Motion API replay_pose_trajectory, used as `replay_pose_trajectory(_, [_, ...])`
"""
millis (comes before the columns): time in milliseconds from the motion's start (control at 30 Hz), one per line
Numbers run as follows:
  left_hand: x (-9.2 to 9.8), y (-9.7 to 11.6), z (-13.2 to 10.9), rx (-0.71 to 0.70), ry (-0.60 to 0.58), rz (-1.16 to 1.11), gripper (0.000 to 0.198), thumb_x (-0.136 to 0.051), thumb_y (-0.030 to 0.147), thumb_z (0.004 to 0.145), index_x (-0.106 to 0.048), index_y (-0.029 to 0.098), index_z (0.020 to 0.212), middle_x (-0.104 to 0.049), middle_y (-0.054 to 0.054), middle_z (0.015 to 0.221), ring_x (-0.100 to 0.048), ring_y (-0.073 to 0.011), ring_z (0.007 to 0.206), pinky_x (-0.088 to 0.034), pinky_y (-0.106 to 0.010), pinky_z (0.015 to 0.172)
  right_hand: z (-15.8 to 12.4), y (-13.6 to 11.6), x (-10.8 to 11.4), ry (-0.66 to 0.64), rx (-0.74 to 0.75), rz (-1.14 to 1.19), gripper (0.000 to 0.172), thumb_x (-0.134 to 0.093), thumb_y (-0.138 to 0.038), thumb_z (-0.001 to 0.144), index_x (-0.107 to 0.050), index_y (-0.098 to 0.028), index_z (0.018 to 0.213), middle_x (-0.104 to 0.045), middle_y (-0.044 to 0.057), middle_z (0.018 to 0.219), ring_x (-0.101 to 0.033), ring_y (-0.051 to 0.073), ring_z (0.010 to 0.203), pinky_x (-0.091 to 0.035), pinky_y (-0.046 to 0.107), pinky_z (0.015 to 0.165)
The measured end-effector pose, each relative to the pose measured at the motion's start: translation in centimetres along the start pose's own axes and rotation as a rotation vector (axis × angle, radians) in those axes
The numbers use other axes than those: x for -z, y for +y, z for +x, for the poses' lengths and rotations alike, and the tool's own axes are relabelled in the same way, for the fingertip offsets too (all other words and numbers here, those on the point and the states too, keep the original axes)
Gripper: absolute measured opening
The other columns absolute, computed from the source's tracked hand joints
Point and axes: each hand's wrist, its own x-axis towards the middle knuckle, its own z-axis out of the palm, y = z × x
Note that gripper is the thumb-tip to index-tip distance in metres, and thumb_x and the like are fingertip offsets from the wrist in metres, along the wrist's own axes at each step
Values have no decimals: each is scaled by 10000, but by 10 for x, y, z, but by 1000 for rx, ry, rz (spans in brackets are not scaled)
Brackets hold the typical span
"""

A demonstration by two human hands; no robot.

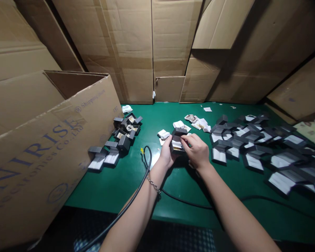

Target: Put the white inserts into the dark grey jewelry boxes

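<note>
A small dark grey hinged box [177, 140] with a white lining is held open over the green table [136, 178], between both hands. My left hand [166, 156] grips its left side with curled fingers; a chain bracelet sits on that wrist. My right hand [197, 149] closes on its right side, fingertips pinching at the white insert inside. Small white pads [163, 134] lie just beyond the box.
A heap of open dark boxes [262, 147] spreads over the right of the table. A smaller group of boxes [120, 140] lies at the left, beside a large cardboard carton [42, 147]. A black cable [144, 182] crosses the table front. Cardboard sheets wall the back.
</note>
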Motion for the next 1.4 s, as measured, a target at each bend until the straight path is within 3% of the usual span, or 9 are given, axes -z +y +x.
replay_pose_trajectory(267, [2, 2, -1, 46, -25, -10, 280, -486, 366, 902, -645, 144, 837, -655, -42, 675, -596, -146, 545, -479, -268, 545, 0, -2, -1, -23, -43, 67, 263, -481, -323, 944, -718, -217, 900, -693, 48, 788, -639, 159, 709, -455, 254, 621])
replay_pose_trajectory(433, [0, 0, -2, 27, -6, 20, 247, -477, 326, 911, -639, 151, 845, -649, -30, 645, -606, -149, 551, -517, -284, 620, -1, 3, -2, -42, -23, 24, 254, -478, -294, 934, -711, -207, 884, -678, 50, 764, -630, 162, 698, -431, 253, 602])
replay_pose_trajectory(733, [0, -2, -4, -1, 19, 44, 210, -525, 300, 887, -663, 143, 873, -652, -25, 649, -586, -133, 517, -494, -261, 573, -2, 5, -1, -53, 7, -98, 258, -476, -285, 921, -707, -217, 831, -680, 37, 721, -598, 146, 627, -373, 249, 552])
replay_pose_trajectory(900, [-1, -3, -3, -2, 20, 47, 209, -506, 293, 895, -655, 147, 878, -677, -42, 688, -647, -170, 610, -527, -292, 637, -2, 5, -1, -32, 2, -76, 234, -475, -280, 921, -692, -214, 864, -694, 38, 745, -614, 154, 650, -379, 250, 556])
replay_pose_trajectory(1067, [0, -3, -2, -8, -14, 63, 234, -495, 308, 904, -652, 140, 862, -671, -40, 657, -637, -159, 581, -478, -244, 532, -2, 5, -2, -19, -26, -39, 202, -471, -270, 898, -636, -219, 793, -660, 26, 702, -597, 148, 617, -379, 249, 541])
replay_pose_trajectory(1200, [1, -4, -3, -17, -29, 58, 207, -524, 295, 887, -664, 143, 876, -673, -29, 664, -614, -139, 550, -479, -244, 560, -4, 7, -6, 90, -113, -27, 89, -525, -296, 828, -576, -226, 844, -613, 17, 684, -551, 161, 568, -394, 270, 522])
replay_pose_trajectory(1300, [1, -5, -4, -20, -43, 49, 195, -533, 290, 879, -659, 142, 879, -677, -29, 669, -610, -138, 547, -481, -247, 574, -3, 6, -7, 139, -213, 76, 342, -579, -298, 762, -523, -232, 1093, -633, 37, 849, -561, 176, 634, -455, 298, 580])
replay_pose_trajectory(1400, [1, -5, -4, -13, -49, 59, 189, -528, 291, 876, -644, 144, 859, -671, -28, 649, -625, -150, 563, -485, -249, 570, 0, 2, -8, 118, -403, 229, 599, -607, -281, 711, -415, -223, 1276, -628, 62, 992, -534, 146, 602, -482, 305, 592])
